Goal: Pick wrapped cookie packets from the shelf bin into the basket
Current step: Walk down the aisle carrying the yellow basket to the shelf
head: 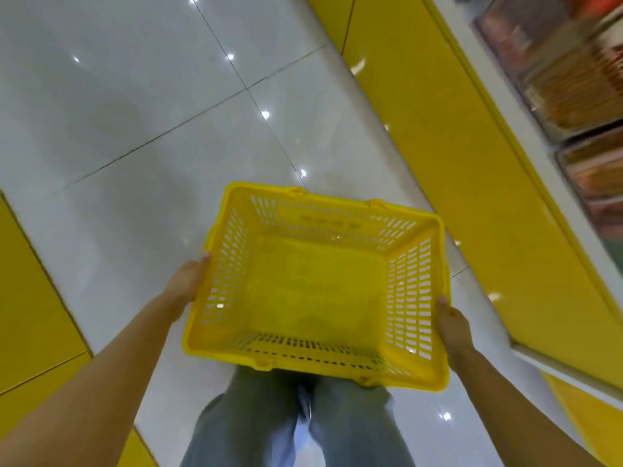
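My left grip [187,284] and right grip [451,328] each clasp a side wall of the yellow basket [303,197], thumbs at its rim. It hangs empty between them. The shelf bins [573,92] lie well beyond the right grip, up and to its right, their contents too blurred to tell as cookies. I'd carry the basket level toward the bins, settle its weight in the left grip, then free the right to reach.

Upright yellow slotted basket [317,291]; blurred, seemingly stocked shelf bins [569,92]
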{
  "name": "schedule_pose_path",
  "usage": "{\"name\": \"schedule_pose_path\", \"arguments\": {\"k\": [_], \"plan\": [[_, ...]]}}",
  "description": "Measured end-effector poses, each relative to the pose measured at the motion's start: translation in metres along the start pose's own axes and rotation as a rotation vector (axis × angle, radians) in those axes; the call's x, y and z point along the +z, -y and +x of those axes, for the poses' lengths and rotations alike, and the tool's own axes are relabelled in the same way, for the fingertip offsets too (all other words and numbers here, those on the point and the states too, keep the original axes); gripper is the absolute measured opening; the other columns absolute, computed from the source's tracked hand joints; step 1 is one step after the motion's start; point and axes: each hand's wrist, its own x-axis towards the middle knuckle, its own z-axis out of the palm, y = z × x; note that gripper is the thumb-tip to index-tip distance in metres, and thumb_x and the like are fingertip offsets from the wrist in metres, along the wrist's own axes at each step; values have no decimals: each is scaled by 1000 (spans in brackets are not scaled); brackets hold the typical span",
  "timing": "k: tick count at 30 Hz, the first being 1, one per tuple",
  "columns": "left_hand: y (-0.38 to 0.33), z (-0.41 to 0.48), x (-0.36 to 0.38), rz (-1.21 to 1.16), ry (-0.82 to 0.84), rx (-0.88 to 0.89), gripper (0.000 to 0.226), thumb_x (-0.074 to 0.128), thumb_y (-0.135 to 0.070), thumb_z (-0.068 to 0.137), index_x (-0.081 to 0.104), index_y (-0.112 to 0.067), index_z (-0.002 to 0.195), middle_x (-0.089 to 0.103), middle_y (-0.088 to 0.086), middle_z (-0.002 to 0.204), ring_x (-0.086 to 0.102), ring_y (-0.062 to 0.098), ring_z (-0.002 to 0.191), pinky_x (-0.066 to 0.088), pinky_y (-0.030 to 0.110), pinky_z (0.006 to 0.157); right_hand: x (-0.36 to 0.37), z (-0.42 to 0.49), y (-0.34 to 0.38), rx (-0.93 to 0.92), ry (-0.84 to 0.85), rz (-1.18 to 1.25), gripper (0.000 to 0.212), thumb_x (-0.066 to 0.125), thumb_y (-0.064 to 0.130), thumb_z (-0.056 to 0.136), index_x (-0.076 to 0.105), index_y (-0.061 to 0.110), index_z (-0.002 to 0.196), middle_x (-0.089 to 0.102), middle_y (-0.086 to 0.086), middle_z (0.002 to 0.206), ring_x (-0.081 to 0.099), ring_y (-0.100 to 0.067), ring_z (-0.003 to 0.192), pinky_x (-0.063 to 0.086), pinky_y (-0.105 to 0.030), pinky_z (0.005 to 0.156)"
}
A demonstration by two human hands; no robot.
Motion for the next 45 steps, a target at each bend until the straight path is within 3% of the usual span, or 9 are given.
{"name": "schedule_pose_path", "arguments": {"k": [3,10,18,23,29,32,38,41,45], "plan": [[-13,-46,-30,17,-86,0,58,32,-44,98,59,5,115,59,31,116,56,40,109,42,50,97,-25,-43,39,3,-104,-55,67,26,43,100,54,-16,114,51,-37,122,48,-45,116,35,-43,93],[-54,-168,-132,56,-244,56,67,26,-53,95,57,-1,122,55,29,124,49,41,117,38,47,100,-90,-177,125,-102,-157,-56,72,25,55,95,59,-7,109,53,-35,121,51,-43,112,38,-45,91],[-118,-251,-253,-145,-522,289,59,31,-42,99,62,7,105,60,35,108,55,43,108,41,50,93,-126,-296,235,-449,-207,-8,74,26,58,93,59,-4,114,55,-30,121,53,-40,109,39,-43,86],[-159,-273,-298,-292,-668,381,45,35,-33,100,61,1,85,56,21,82,48,22,82,33,36,69,-136,-330,315,-592,-209,13,68,26,52,96,55,-4,120,51,-31,126,48,-42,115,37,-43,91],[-221,-278,-338,-387,-804,427,46,36,-26,100,58,12,86,57,35,86,55,41,86,33,39,68,-139,-338,415,-696,-207,87,68,29,54,95,56,-2,120,54,-29,123,49,-41,114,37,-43,90],[-247,-270,-357,-431,-847,417,48,36,-28,100,59,14,97,59,37,99,55,34,91,31,34,70,-138,-342,473,-754,-197,106,68,31,56,94,56,0,122,55,-27,124,49,-41,116,37,-45,95],[-294,-241,-409,-499,-933,383,48,33,-33,100,58,7,111,58,30,115,53,36,108,38,41,87,-114,-353,589,-875,-231,87,56,32,57,93,53,9,74,57,-23,88,55,-42,95,33,-40,70],[-316,-219,-446,-541,-980,384,47,34,-33,100,60,6,107,60,26,109,52,25,96,37,38,81,-88,-360,648,-904,-239,74,66,31,57,93,63,1,103,61,-27,107,53,-43,105,39,-45,81],[-346,-184,-506,-611,-989,386,33,36,-36,99,54,-10,90,50,12,87,44,19,86,30,32,73,-48,-372,728,-947,-256,46,66,29,58,94,60,4,114,57,-28,117,51,-44,110,38,-48,90]]}}
